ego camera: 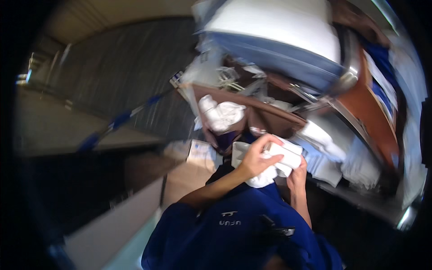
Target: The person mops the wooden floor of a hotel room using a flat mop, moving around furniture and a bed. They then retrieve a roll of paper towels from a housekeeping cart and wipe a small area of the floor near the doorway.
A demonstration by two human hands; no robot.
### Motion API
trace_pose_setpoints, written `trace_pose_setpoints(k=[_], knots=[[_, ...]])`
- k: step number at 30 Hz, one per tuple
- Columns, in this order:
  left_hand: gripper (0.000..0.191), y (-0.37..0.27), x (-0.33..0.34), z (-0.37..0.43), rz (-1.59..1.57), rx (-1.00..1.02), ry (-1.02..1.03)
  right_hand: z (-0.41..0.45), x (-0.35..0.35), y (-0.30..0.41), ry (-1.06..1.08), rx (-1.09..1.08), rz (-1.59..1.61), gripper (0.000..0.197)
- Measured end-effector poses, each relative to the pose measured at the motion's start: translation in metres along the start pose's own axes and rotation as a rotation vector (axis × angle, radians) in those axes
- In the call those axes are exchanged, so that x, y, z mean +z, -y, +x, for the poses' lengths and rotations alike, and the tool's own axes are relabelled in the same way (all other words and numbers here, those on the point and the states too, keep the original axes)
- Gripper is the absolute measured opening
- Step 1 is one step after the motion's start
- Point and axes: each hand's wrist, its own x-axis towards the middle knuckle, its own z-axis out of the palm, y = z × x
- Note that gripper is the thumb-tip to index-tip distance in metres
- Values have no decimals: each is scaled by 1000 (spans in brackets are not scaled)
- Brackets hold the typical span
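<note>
Both of my hands are in front of my blue shirt, around a bundle of white rolled items [286, 156] that look like rolled paper or cloth; blur hides which. My left hand [253, 158] grips the bundle from the left and above, thumb and fingers across it. My right hand [297, 173] supports its right side from below, with the fingers partly hidden. Crumpled white material [261, 179] hangs beneath the bundle against my shirt. Close behind my left hand is a pale container [239, 151] with compartments, partly covered by the hand.
Ahead stands a cart with a brown fabric bin [270, 119] and crumpled white cloth [222, 113]. A stack of white linen [273, 23] lies on top. Folded white cloths [325, 163] fill the right side. A blue-banded pole [121, 119] slants left; a cardboard box [182, 182] sits nearby.
</note>
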Motion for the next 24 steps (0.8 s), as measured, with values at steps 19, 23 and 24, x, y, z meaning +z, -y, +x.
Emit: trace_pose_setpoints(k=[19, 23, 24], knots=[[34, 44, 21, -147, -558, 248, -1382, 7, 44, -86, 1270, 409, -815, 59], [36, 52, 24, -208, -344, 168, -1604, -14, 79, -96, 1421, 273, -963, 46], [36, 59, 24, -224, -327, 168, -1669, -20, 86, -104, 1463, 251, -990, 46]])
